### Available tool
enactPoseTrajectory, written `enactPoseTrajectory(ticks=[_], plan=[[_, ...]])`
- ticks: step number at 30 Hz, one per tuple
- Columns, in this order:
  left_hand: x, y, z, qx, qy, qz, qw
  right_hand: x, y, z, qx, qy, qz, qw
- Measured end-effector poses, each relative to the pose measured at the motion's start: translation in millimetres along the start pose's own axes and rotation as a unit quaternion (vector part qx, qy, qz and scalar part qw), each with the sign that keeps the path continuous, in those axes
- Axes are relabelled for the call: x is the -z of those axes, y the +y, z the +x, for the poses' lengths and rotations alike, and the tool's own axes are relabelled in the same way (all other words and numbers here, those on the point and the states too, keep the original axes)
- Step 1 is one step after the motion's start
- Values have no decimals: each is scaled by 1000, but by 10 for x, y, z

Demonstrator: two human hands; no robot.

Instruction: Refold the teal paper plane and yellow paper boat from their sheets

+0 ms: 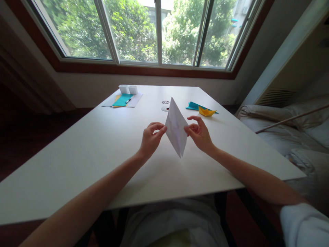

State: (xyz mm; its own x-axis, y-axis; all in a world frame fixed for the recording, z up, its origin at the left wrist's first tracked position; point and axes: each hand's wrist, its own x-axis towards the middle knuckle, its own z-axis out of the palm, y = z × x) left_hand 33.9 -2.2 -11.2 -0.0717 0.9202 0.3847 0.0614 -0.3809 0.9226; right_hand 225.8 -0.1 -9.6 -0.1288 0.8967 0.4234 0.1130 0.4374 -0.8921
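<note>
White folded paper (176, 127) held upright above the table (89, 154), pinched at side corners by left hand (150, 139) and right hand (199, 133). Likely light, thin, easily creased; edges give best purchase.

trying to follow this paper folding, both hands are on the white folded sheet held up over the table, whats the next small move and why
Probably pull the two side corners gently apart. The left hand and right hand each pinch an opposite side corner of the white folded paper, which stands as an upright diamond clear of the table. With both grips at the sides, spreading looks the natural move, much like the finished yellow paper boat behind.
</note>
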Motion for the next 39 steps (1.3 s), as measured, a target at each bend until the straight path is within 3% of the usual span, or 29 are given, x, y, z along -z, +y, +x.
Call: enactPoseTrajectory(ticks=[5,11,19,24,29,34,39], plan=[[-18,-12,1,66,-56,-82,993,25,28,15,31,6,-104,994],[-28,-6,-16,34,-78,-64,994,-29,22,-40,54,-6,-199,978],[-29,15,-27,4,-72,-7,997,24,63,21,101,32,-277,955],[-2,22,-25,-45,-38,87,994,65,27,61,103,25,-285,952],[27,28,-16,-53,-7,171,984,64,-45,44,103,11,-293,951],[3,47,-33,-56,-47,128,989,79,-75,45,118,-7,-327,938],[-31,33,-37,-44,-46,78,995,123,-41,64,70,8,-299,952]])
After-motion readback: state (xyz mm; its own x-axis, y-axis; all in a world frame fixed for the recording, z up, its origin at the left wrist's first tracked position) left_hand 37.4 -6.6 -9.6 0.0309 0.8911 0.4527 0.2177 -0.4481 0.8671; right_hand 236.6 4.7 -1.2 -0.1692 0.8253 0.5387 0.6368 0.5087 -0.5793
